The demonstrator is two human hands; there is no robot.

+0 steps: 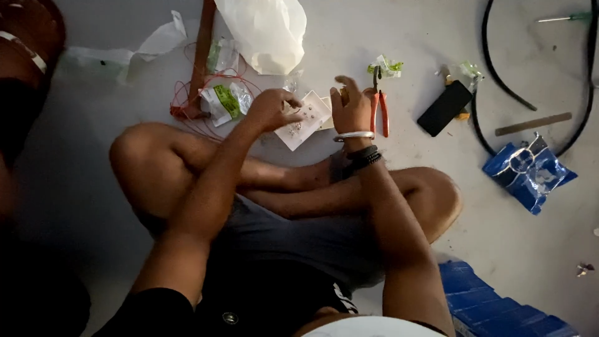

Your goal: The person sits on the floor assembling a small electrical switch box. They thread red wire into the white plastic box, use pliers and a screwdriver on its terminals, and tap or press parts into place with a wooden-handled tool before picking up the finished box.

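Both hands work over the flat white card dotted with small metal bits (304, 117): left hand (272, 109) pinched narrow on its near-left corner, right hand (350, 107) half-curled just right, holding something small, can't tell what.

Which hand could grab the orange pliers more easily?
Probably the right hand. It is raised right beside the orange pliers on the floor, almost touching the handles. The left hand is busy over the white plate with its small screws, farther from the pliers.
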